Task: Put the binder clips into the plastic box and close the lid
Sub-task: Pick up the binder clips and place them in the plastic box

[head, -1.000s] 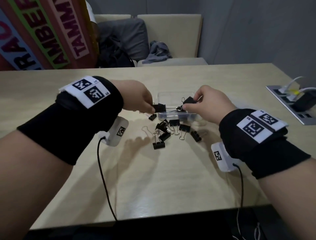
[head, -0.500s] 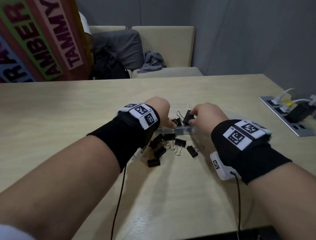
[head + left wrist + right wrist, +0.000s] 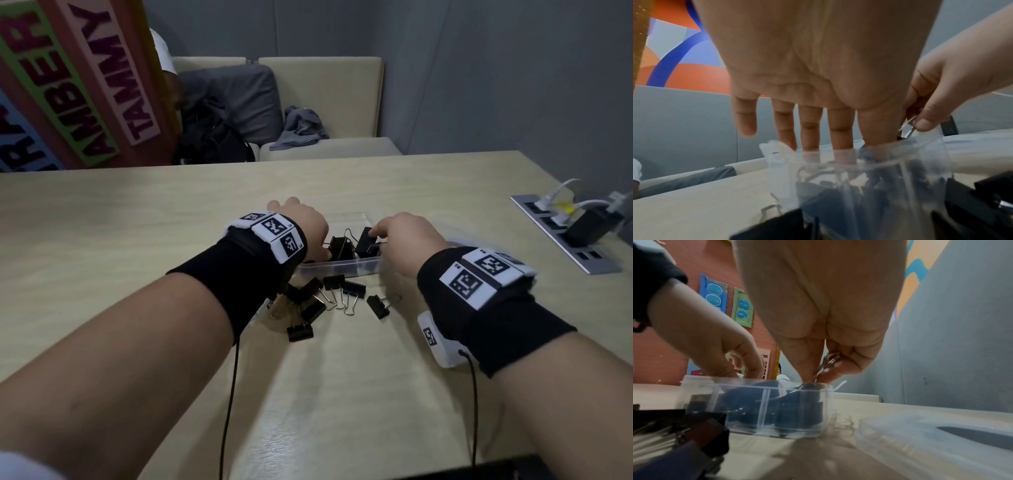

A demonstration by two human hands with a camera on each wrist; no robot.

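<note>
A clear plastic box stands mid-table with black binder clips inside. My left hand reaches over its left end; in the left wrist view its fingers point straight down into the box and hold nothing. My right hand is over the right end and pinches the wire handles of a binder clip, whose black body dips into the box. Several loose clips lie on the table just in front of the box. The clear lid lies to the right of the box.
A recessed power panel with white plugs and a black adapter sits at the table's right edge. Thin black cables trail from both wrists toward me. Behind the table are a beige sofa with bags and a seated person.
Both hands have moved forward and down from the box's near edge to over it. My left hand has let go of its clip and straightened its fingers. My right hand still pinches its clip.
</note>
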